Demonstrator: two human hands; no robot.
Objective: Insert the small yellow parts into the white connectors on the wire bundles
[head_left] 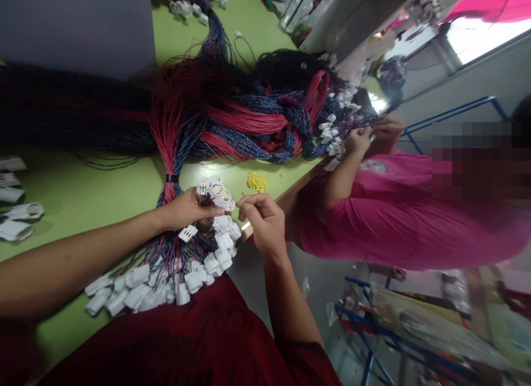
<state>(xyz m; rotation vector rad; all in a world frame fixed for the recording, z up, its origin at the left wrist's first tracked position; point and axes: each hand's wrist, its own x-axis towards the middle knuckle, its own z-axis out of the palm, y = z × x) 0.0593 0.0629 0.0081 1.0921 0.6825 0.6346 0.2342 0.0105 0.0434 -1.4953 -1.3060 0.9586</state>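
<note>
My left hand (188, 209) grips a white plastic connector (219, 193) at the end of a red and blue wire bundle (170, 165) tied with a black band. My right hand (263, 220) is pinched shut just right of that connector, thumb and forefinger together; whether something small sits between them I cannot tell. Several more white connectors (166, 281) hang from the bundle over the table's front edge, against my dark red shirt. A small heap of yellow pieces (256, 181) lies on the green table (83, 192) just beyond my hands.
A big tangle of red, blue and black wires (257, 109) covers the table's middle. A person in a pink shirt (373, 209) at the right handles white connectors (334, 137) on it. Loose white connectors (16, 209) lie at the left edge. Blue metal frames (373, 330) stand on the floor.
</note>
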